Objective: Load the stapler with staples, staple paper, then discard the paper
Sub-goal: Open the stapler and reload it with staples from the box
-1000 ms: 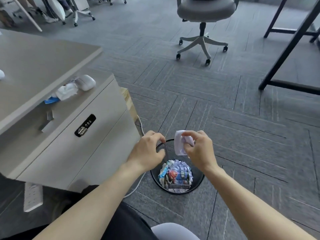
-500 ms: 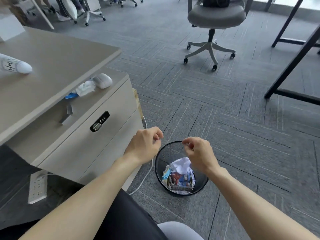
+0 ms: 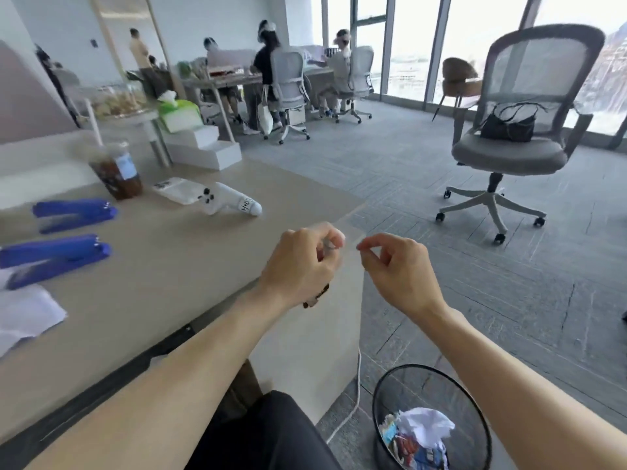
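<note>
Crumpled white paper [image 3: 425, 425] lies on top of the rubbish in the black mesh bin [image 3: 476, 432] on the floor at the lower right. My left hand [image 3: 302, 266] and my right hand [image 3: 397, 269] hover side by side above the desk's right corner, fingers curled, nothing visible in either. Two blue staplers lie on the beige desk [image 3: 163, 266] at the far left, one [image 3: 73, 213] behind the other [image 3: 54, 257]. White paper sheets [image 3: 23, 313] rest at the left edge, in front of the staplers.
An iced drink cup with a straw [image 3: 117, 167], a white controller [image 3: 224, 200] and white boxes [image 3: 203, 147] stand on the desk. A grey office chair with a black bag [image 3: 509, 130] is to the right on the carpet. People sit at desks far behind.
The paper dropped from my right hand into the bin. My view swung up from the floor to the desk, and both hands rose to the desk corner.
</note>
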